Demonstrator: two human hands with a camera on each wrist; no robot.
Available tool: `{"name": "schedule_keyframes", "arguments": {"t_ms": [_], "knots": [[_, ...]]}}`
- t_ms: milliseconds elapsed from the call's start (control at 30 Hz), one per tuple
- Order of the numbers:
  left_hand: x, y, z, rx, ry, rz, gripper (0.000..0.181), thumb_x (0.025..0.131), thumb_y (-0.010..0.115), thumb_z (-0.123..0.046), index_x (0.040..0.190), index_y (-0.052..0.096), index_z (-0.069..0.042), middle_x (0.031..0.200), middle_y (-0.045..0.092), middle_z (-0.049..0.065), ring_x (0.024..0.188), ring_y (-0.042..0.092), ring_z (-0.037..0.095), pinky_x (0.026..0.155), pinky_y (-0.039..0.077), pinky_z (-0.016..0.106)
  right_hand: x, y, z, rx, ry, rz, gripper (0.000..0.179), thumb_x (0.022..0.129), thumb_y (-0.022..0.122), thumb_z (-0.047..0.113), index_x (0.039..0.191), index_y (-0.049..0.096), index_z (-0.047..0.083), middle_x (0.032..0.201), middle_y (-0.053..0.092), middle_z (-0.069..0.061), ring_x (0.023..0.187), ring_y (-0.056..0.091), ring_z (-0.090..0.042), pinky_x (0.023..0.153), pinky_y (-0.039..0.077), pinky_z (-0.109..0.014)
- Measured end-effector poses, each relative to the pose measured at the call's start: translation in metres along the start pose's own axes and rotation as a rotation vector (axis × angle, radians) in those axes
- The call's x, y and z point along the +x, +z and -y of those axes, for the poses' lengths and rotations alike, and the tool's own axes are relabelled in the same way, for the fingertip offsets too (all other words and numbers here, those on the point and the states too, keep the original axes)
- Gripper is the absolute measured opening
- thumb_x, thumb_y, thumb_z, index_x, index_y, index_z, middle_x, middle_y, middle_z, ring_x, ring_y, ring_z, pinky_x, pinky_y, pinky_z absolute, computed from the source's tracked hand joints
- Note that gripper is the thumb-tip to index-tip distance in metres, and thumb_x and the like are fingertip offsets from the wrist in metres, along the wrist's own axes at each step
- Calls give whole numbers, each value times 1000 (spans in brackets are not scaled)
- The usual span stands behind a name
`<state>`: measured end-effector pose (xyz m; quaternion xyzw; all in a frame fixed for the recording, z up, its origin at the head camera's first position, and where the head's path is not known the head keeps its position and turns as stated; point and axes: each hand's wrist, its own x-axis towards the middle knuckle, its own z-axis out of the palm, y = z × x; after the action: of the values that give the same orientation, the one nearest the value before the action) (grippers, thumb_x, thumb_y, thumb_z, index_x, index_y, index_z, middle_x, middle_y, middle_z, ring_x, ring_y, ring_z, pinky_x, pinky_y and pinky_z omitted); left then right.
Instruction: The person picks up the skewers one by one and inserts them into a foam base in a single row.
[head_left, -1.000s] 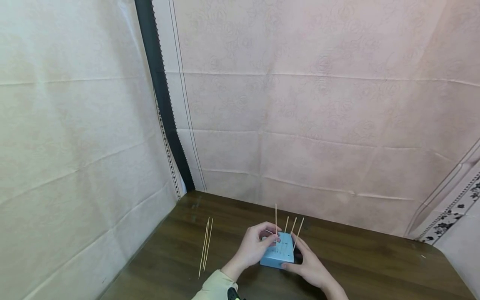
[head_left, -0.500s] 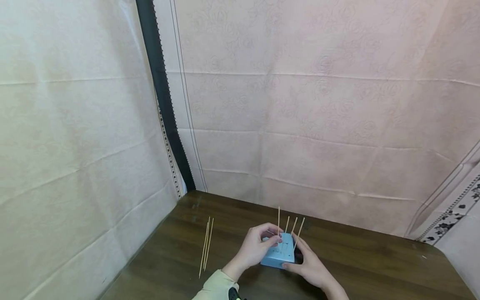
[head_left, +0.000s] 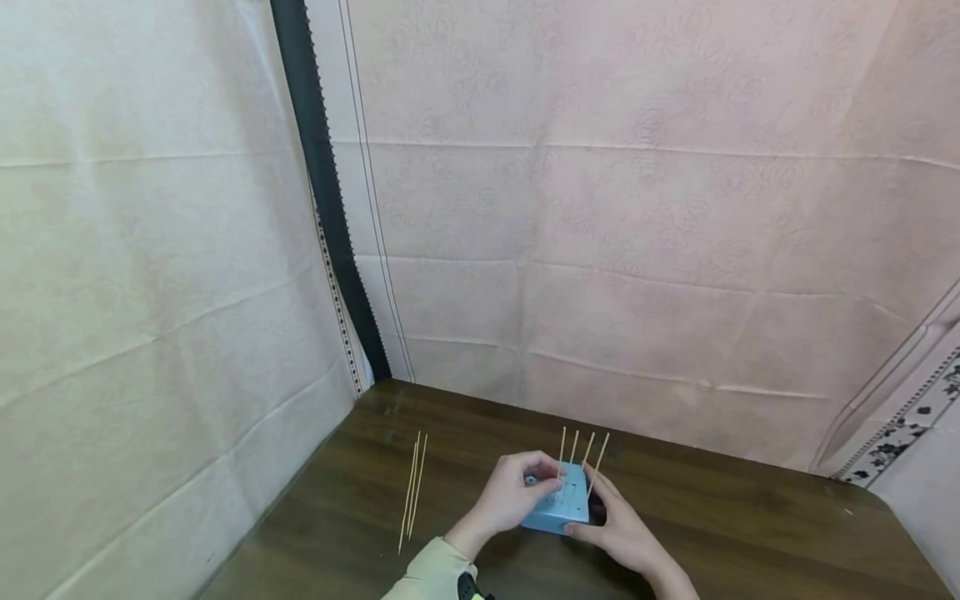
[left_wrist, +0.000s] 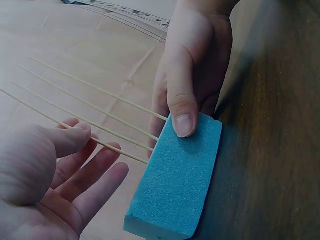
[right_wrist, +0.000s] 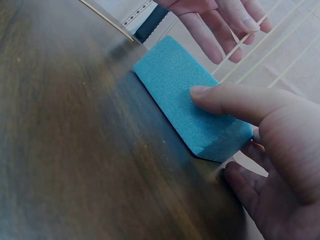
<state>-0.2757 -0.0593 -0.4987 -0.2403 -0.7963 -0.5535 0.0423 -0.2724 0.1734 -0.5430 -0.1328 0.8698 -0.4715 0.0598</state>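
pale patterned cloth (head_left: 637,208) and dark strip (head_left: 321,167) behind brown wooden table (head_left: 750,525)

The head view looks forward and down from well back, the bench (head_left: 750,533) low in frame; each wrist view looks in close and tilted, both sharing the blue block (left_wrist: 175,185).

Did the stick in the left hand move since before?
Yes: the stick moved down and slightly right in the head view. Its top poked above the back edge of the table; now it sits just below.
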Motion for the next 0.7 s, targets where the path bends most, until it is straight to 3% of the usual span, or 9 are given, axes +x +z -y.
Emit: {"name": "schedule_keyframes", "arguments": {"t_ms": [200,700], "knots": [[1,1,5,10,-11,10,8,102,76,-21,110,79,-23,107,78,-7,95,68,2,87,54,27,0,0,0,-4,-7,1,111,86,90,39,170,26,7,171,26,-26,151,35,-51,115,31,-75],[0,7,10,75,21,27,12,104,73,-18,111,82,-14,106,77,-12,97,67,1,89,54,27,1,0,-1,-1,-1,8,111,86,90,39,170,25,8,173,23,-25,151,34,-50,114,33,-73]]}}
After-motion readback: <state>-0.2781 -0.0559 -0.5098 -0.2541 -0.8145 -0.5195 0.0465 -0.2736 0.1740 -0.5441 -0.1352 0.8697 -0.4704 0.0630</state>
